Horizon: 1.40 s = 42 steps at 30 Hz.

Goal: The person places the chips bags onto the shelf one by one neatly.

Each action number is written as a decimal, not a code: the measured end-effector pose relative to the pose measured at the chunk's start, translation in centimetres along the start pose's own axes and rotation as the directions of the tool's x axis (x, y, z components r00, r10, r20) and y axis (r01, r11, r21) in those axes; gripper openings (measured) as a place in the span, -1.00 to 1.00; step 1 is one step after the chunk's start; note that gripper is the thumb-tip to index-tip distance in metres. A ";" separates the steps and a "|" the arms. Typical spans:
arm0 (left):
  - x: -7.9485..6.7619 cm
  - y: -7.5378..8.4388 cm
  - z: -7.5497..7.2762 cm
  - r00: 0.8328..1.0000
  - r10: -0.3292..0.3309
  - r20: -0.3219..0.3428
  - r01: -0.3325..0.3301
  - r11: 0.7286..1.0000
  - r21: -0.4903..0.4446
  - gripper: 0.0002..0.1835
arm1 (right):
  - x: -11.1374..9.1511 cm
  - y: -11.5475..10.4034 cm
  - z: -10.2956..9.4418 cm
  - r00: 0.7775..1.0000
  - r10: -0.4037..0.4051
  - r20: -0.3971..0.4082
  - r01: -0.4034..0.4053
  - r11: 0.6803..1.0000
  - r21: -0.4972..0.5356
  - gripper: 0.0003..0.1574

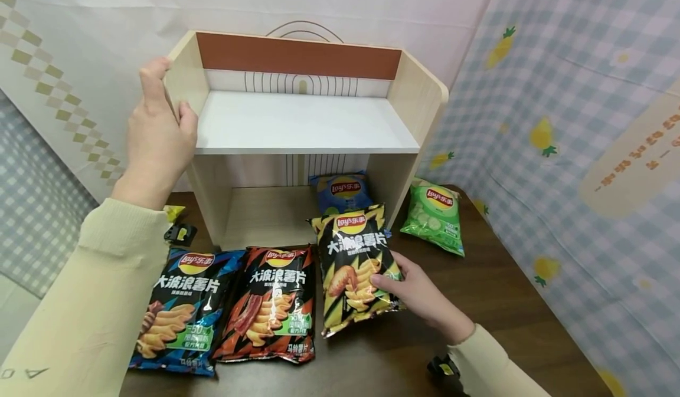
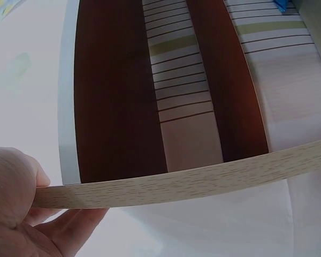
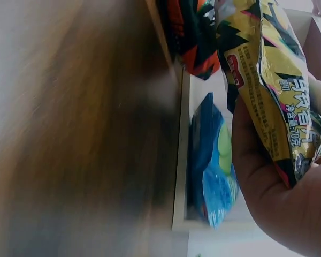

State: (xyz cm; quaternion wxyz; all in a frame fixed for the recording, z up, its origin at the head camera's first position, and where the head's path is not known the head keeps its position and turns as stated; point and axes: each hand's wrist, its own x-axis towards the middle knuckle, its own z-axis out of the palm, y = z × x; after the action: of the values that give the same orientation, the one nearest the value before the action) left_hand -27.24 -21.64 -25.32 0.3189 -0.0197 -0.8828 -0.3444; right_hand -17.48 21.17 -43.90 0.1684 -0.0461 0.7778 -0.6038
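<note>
My left hand [image 1: 159,131] grips the left side panel of a small wooden shelf [image 1: 422,93]. In the left wrist view, the thumb and fingers lie on either side of the panel's edge [image 2: 166,187]. My right hand [image 1: 427,299] holds a black and gold bag of potato chips [image 1: 345,267] by its right side, thumb on the front. That bag is raised off the table and tilted, in front of the lower compartment. Behind it, a blue bag of chips [image 1: 345,192] stands inside that compartment at the right, partly hidden.
On the table [image 1: 510,326] before the shelf lie a red and black chip bag [image 1: 271,308] and a blue and black one [image 1: 183,308]. A green chip bag [image 1: 437,214] leans beside the shelf on the right. Patterned cloth [image 1: 574,90] hangs behind.
</note>
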 end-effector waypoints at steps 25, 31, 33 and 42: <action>-0.2 0.1 0.1 1.000 0.003 -0.013 -0.003 1.000 0.012 -0.43 | 12.5 -3.8 4.6 0.994 -0.109 -0.015 0.109 0.994 -0.001 -0.16; -0.2 0.2 -0.1 1.000 0.012 -0.020 -0.011 1.000 0.014 -0.43 | 13.2 -3.9 5.2 0.957 -0.089 -0.277 -0.007 0.944 -0.329 0.18; -0.2 0.2 -0.1 1.000 0.008 -0.018 -0.007 1.000 0.012 -0.43 | 13.1 -4.1 5.6 0.935 -0.124 -0.332 -0.018 0.919 -0.394 0.17; -0.3 0.4 -0.2 1.000 0.005 -0.018 -0.005 1.000 0.007 -0.42 | 10.6 -2.0 7.2 0.845 -0.158 -0.511 0.090 0.984 -0.156 -0.11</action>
State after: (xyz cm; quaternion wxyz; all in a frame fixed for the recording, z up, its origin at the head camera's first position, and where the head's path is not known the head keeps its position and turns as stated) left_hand -26.77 -21.41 -25.12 0.3278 -0.0175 -0.8810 -0.3406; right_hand -25.45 11.04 -45.69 -0.0913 0.0585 0.8262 -0.5529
